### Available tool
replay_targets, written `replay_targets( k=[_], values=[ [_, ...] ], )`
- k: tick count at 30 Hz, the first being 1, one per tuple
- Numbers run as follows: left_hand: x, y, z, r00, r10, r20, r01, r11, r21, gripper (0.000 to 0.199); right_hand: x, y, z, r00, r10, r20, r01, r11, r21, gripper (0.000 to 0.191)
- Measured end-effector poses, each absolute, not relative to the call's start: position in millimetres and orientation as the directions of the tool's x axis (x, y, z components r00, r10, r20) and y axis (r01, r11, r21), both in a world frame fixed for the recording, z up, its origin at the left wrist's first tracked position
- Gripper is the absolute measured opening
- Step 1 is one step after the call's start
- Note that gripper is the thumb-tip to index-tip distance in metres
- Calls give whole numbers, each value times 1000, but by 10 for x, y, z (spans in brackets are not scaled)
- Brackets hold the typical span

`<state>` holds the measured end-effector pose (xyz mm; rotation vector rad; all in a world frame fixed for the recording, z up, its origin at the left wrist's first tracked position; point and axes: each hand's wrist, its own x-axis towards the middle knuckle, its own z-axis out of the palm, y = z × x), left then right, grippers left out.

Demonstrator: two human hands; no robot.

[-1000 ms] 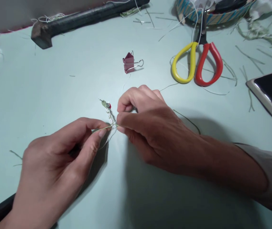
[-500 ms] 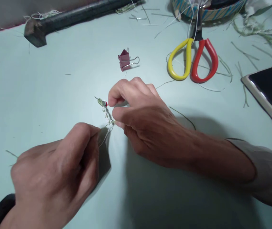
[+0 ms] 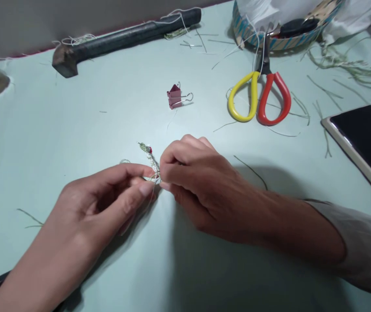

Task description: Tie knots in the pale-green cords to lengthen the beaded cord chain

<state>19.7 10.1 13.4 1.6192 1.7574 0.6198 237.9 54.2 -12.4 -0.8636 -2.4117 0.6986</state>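
Note:
A short green-and-white knotted cord (image 3: 153,163) lies slantwise on the table, with a small red bit and a metal pin at its upper end. My right hand (image 3: 198,177) is closed at its lower end, fingertips pinched over the cord. From the left, my left hand (image 3: 107,199) reaches in, thumb and forefinger pinching thin loose strands (image 3: 154,177) that come out of the cord's lower end. The fingertips of both hands almost meet there. My right fingers hide part of the cord.
Beyond the hands sit a purple binder clip (image 3: 175,100) and scissors (image 3: 274,99) with one yellow and one red handle. A hammer (image 3: 126,39) lies along the back edge. A phone (image 3: 364,138) is at the right, below a round basket (image 3: 289,44). Thread scraps (image 3: 344,65) are scattered about.
My left hand has moved right and turned from a closed fist to a thumb-and-forefinger pinch beside the cord. My right hand stays at the cord. The whole view has shifted slightly.

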Motion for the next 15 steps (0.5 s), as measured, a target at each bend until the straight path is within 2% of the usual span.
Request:
replay_targets(
  k=[2, 3, 9, 15],
  values=[
    [254, 134, 127, -8, 937, -351, 515, 304, 801, 18, 2377, 541, -117, -684, 686, 248, 439, 659, -611, 29],
    [273, 147, 127, -4, 915, -403, 463, 359, 810, 18, 2379, 540, -113, -684, 688, 241, 441, 653, -616, 29],
    [125, 85, 60, -83, 913, -399, 420, 395, 817, 21, 2399, 540, -113, -687, 688, 234, 430, 644, -633, 29],
    [84, 114, 33, -135, 873, -469, 273, 488, 829, 23, 2390, 553, -114, -695, 681, 232, 429, 651, -626, 30]
  ],
)
